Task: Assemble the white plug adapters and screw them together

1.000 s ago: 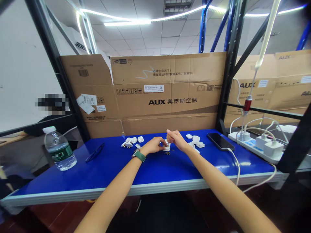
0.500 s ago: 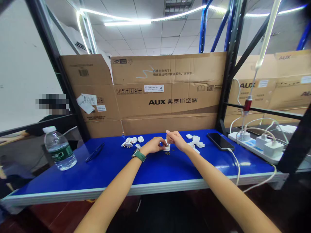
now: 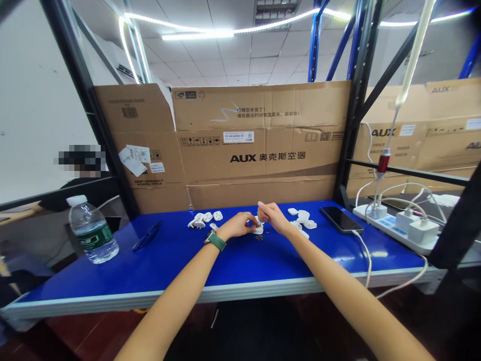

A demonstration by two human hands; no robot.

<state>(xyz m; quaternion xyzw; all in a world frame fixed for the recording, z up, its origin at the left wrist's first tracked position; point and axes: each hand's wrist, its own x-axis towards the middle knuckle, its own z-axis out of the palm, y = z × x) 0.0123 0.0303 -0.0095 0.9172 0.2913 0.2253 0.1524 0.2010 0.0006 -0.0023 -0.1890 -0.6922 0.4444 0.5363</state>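
Note:
My left hand (image 3: 239, 225), with a green-strapped watch (image 3: 215, 240) on its wrist, grips a small white plastic plug piece (image 3: 258, 231) at the table's middle. Closed in a pinch, my right hand (image 3: 273, 217) is right above and beside that piece; whatever its fingertips hold is hidden. Several small brass-coloured metal bits (image 3: 259, 237) lie just in front. To the left sit several white plugs (image 3: 199, 223), some with pins showing. White plastic shells (image 3: 302, 216) form a loose group on the right, partly behind my right forearm.
A water bottle (image 3: 92, 235) and dark glasses (image 3: 148, 236) stand and lie at left. A phone (image 3: 341, 219) on a cable and a power strip (image 3: 398, 225) with chargers are at right. Cardboard (image 3: 263, 173) walls the back. Another person (image 3: 88, 185) sits beyond the left post.
Both hands stay nearly still around the white piece. In the background, the other person's arm has shifted slightly.

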